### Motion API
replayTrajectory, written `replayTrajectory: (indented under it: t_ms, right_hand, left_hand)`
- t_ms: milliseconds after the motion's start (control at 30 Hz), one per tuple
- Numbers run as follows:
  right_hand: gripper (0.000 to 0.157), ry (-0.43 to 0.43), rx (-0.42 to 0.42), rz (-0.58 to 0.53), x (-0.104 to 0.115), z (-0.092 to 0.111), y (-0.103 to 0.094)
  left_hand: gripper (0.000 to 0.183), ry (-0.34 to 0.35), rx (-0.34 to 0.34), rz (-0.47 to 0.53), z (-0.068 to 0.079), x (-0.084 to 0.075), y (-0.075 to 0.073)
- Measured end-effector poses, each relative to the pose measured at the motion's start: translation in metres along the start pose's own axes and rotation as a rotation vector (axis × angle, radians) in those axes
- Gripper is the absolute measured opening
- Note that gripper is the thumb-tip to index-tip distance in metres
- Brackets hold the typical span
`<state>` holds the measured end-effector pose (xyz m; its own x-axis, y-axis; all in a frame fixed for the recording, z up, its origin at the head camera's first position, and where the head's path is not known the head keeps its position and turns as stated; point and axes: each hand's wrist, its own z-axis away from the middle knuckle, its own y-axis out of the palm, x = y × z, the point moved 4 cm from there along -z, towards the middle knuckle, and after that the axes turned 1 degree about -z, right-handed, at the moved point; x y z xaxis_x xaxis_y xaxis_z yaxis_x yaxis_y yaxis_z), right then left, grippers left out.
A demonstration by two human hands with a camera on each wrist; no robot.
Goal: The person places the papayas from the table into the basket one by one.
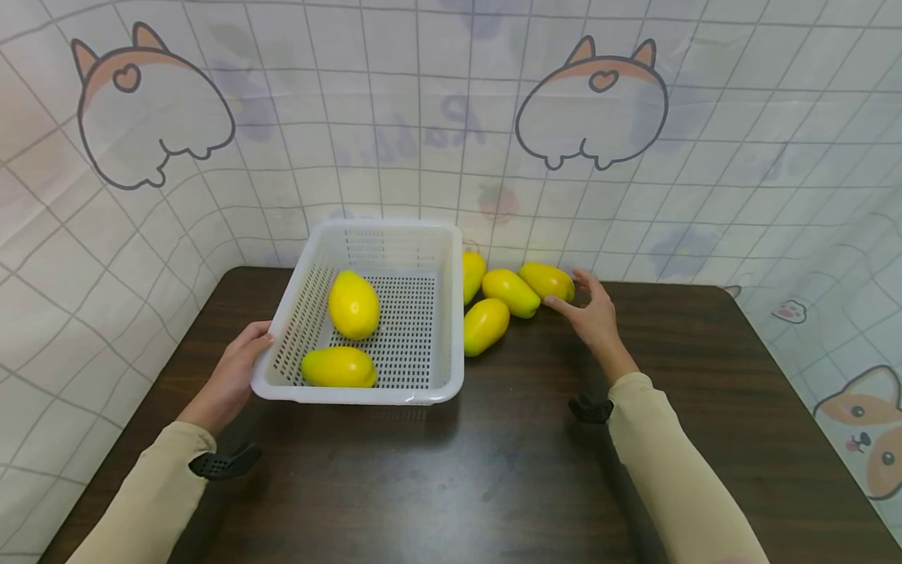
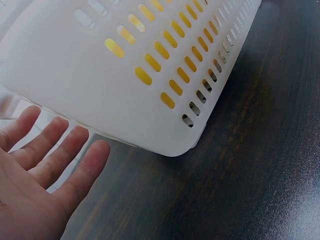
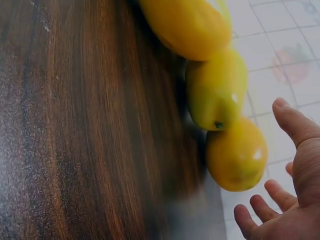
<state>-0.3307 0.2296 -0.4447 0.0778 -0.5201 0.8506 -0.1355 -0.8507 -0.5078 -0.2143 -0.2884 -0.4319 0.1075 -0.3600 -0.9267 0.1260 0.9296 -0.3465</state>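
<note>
Nearest, on the person's side of the basket, come two pale sleeves, with a black band at each wrist. Around the basket spreads the dark table. At the basket's left side, the left hand grips the rim, its fingers lying against the outer wall.

Inside the basket are two mangoes: one on its side by the front wall, and behind it another nearer the left wall. Their yellow shows through the slots in the left wrist view.

Four more mangoes lie close together on the table to the right of the basket. The nearest is just beside the basket's wall; behind it sits a second; a third lies farthest right. The fourth is partly hidden by the basket. The right hand is released, thumb and fingers parted around the third one's right end, a gap showing in the right wrist view.

Beyond the basket hangs a checked cloth with dog drawings.
</note>
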Motion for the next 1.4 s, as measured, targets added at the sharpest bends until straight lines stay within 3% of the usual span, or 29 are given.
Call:
replayTrajectory:
  t_ms: [733, 1400]
  right_hand:
    - [0.087, 0.077, 0.014, -0.008, -0.016, -0.012, 0.009]
    - [0.088, 0.118, 0.061, -0.025, -0.016, -0.023, 0.012]
  left_hand:
    - [0.052, 0.007, 0.002, 0.015, 0.001, 0.002, 0.0]
    - [0.05, 0.024, 0.002, 0.016, 0.002, -0.002, 0.001]
